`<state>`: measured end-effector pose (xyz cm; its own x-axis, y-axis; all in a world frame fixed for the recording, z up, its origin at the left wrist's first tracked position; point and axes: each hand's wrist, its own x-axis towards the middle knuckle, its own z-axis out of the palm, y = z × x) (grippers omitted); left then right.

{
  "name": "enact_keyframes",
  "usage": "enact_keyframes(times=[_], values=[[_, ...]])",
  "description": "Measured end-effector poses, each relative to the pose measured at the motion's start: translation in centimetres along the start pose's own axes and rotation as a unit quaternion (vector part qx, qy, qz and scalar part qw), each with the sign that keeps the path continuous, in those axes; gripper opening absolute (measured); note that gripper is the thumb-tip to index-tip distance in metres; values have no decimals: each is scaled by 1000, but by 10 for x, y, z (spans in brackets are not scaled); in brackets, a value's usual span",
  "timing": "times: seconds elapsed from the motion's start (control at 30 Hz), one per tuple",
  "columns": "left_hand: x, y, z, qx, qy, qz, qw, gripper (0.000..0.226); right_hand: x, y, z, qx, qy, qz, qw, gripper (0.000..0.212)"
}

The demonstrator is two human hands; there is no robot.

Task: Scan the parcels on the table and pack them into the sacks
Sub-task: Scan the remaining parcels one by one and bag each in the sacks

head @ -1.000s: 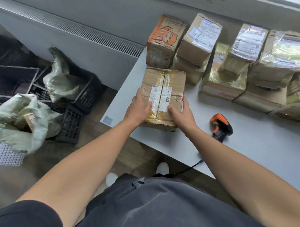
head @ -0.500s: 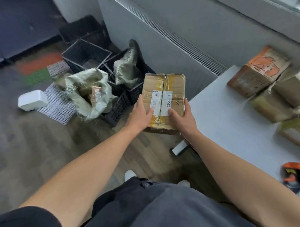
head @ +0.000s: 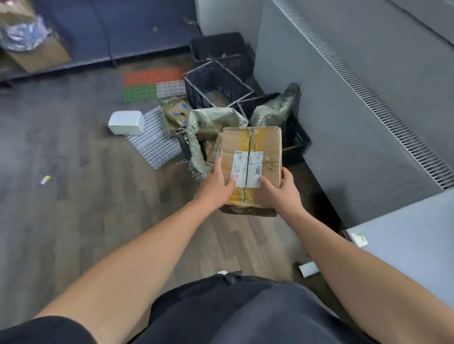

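Observation:
I hold a taped cardboard parcel (head: 251, 147) with a white shipping label in the air above the floor. My left hand (head: 216, 183) grips its near left edge and my right hand (head: 280, 190) grips its near right edge. Just beyond and partly under the parcel gapes an open green woven sack (head: 208, 119) with parcels inside. A second green sack (head: 275, 108) leans in a black crate by the radiator cover. Only the table's corner (head: 411, 245) shows at the right; the other parcels and the scanner are out of view.
Black plastic crates (head: 216, 81) stand behind the sacks against the grey radiator cover (head: 351, 112). A white block (head: 126, 122), perforated mats (head: 155, 141) and coloured tiles (head: 151, 83) lie on the floor at the left. A cardboard box (head: 32, 49) sits far left.
I have lifted the parcel off the table and carried it left, over the floor to the open sack. Both hands keep their hold. My view has swung left, away from the table.

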<state>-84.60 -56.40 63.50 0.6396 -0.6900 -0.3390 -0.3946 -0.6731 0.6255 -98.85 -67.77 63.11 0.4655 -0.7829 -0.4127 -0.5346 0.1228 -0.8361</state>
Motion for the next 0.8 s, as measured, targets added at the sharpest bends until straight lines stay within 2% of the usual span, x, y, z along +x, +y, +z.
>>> enact_keyframes(times=[0.17, 0.3, 0.53, 0.8], values=[[19, -18, -10, -27, 8, -38, 999, 75, 24, -14, 20, -34, -18, -13, 999, 76], [37, -24, -13, -38, 14, -51, 998, 76, 53, -20, 29, -40, -28, 7, 999, 86], [118, -30, -30, -24, 11, -79, 997, 63, 150, -44, 47, -48, -59, 41, 996, 74], [228, -8, -49, -10, 20, -142, 990, 58, 267, -75, 47, -96, -113, 51, 988, 76]])
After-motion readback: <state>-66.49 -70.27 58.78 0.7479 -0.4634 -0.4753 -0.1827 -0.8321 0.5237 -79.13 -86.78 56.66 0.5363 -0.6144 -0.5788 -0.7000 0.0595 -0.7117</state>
